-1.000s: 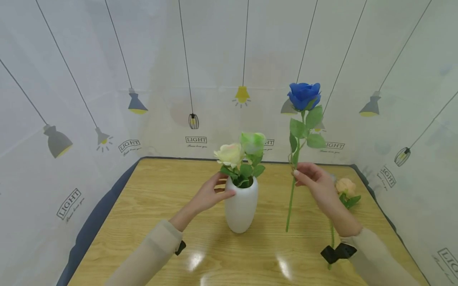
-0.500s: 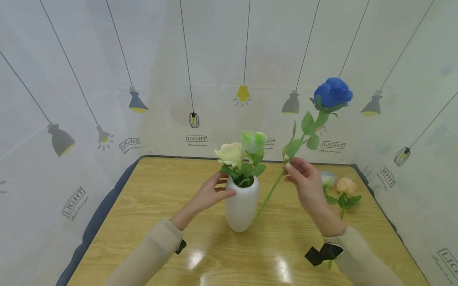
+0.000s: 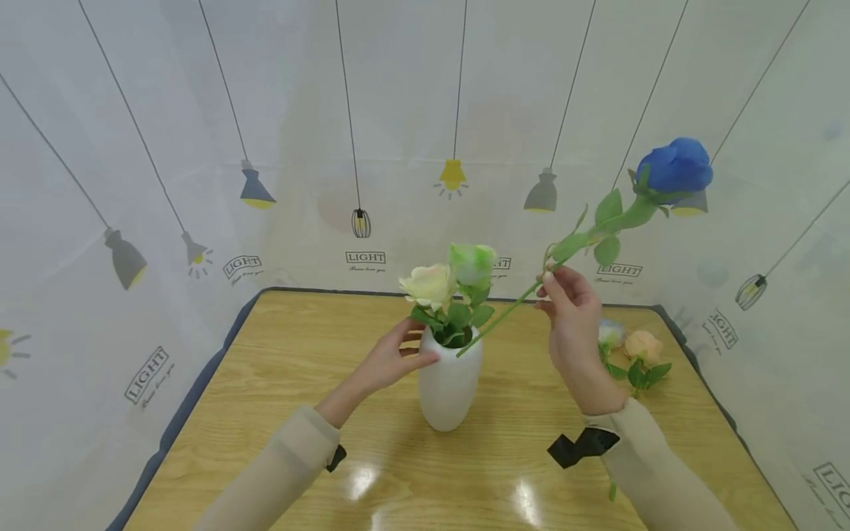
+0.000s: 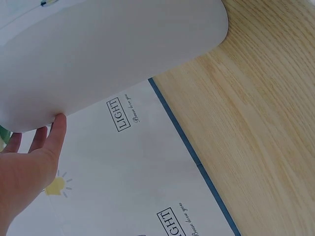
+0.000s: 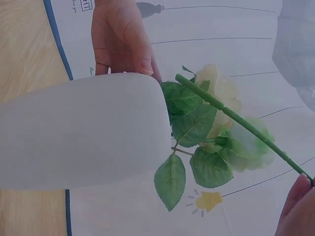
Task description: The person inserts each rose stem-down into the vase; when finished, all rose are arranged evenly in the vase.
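A white vase (image 3: 448,391) stands upright on the table, holding a cream rose (image 3: 428,286) and a green-tipped white rose (image 3: 473,265). My left hand (image 3: 385,360) grips the vase near its mouth, thumb on the near side and fingers behind. In the left wrist view, the fingertips (image 4: 58,120) lie against the vase wall. My right hand (image 3: 576,324) pinches the stem of a blue rose (image 3: 674,169) between thumb and fingers. The rose tilts with its bloom up to the right, and its cut stem end (image 5: 183,78) overlaps the vase's mouth in the head view.
On the table's right side lie a peach rose (image 3: 643,346) and a pale bluish-white flower (image 3: 609,335), their stems partly hidden by the right arm. A pale curtain (image 3: 398,88) printed with lamps surrounds the wooden table (image 3: 319,369).
The right hand has tilted the blue rose from near upright, its bloom swinging right and its stem end rising left to the vase's mouth. My left hand has stayed on the vase.
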The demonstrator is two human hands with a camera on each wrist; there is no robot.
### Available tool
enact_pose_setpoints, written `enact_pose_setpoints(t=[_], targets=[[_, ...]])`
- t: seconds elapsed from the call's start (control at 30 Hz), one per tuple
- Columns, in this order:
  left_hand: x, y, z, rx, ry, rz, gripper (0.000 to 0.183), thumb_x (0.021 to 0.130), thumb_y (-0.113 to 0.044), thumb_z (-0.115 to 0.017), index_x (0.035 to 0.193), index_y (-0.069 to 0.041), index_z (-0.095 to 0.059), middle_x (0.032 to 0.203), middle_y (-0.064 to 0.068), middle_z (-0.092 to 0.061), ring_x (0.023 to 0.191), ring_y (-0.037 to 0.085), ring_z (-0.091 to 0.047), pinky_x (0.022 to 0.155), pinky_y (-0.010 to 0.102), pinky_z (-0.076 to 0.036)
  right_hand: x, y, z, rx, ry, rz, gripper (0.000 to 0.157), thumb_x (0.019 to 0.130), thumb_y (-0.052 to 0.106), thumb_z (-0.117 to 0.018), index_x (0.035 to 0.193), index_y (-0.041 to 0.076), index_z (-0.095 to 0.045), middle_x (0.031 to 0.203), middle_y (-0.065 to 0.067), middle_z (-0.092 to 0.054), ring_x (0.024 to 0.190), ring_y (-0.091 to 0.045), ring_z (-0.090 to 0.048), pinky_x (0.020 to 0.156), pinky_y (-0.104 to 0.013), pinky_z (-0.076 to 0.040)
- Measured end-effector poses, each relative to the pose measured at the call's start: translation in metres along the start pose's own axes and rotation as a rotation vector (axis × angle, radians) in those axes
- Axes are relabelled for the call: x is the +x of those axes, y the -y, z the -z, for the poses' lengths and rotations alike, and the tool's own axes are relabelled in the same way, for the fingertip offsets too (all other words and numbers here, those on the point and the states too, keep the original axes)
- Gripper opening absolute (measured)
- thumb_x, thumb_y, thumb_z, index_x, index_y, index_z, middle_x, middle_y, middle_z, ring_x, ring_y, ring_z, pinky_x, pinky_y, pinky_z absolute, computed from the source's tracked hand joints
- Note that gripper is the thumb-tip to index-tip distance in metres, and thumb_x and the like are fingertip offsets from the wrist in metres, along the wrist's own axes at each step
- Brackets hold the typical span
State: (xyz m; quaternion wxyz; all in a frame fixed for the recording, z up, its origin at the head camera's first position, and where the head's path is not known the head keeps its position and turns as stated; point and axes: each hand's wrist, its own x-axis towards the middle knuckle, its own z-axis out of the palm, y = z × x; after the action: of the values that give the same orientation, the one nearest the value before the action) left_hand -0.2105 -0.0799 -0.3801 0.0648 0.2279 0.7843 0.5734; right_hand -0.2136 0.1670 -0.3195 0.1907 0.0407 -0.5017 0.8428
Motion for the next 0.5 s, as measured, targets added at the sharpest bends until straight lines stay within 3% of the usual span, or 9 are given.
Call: enact_pose_setpoints(t=[0.23,0.37,0.5], targets=[[0.001,0.000,0.000,-0.002,0.005,0.009,0.057,0.080,-0.014,-0.066,0.129,-0.003,-0.038,0.122,0.016,-0.044,0.111,0.029,-0.043,0.090,0.042,-0.039,0.013,0.001,-0.001,-0.059,-0.032,0.133,0.008,0.084,0.005,-0.060,0.092,0.004,-0.058,0.081,-0.006,-0.058,0.065,-0.013,-0.051,0.051,-0.019,-0.045],[0.001,0.000,0.000,-0.005,0.005,0.003,0.057,0.080,-0.013,-0.066,0.129,-0.003,-0.038,0.122,0.016,-0.044,0.111,0.028,-0.042,0.090,0.042,-0.039,0.014,-0.003,0.000,-0.156,-0.006,0.211,0.008,0.083,0.005,-0.061,0.090,0.003,-0.058,0.080,-0.007,-0.058,0.064,-0.013,-0.052,0.050,-0.019,-0.045],[0.001,0.001,0.000,-0.012,0.003,-0.004,0.057,0.080,-0.012,-0.066,0.128,-0.002,-0.039,0.121,0.016,-0.044,0.111,0.028,-0.042,0.090,0.042,-0.039,0.011,-0.013,0.000,-0.297,0.021,0.234,0.010,0.083,0.008,-0.062,0.089,0.002,-0.057,0.078,-0.005,-0.056,0.062,-0.014,-0.052,0.049,-0.018,-0.045]])
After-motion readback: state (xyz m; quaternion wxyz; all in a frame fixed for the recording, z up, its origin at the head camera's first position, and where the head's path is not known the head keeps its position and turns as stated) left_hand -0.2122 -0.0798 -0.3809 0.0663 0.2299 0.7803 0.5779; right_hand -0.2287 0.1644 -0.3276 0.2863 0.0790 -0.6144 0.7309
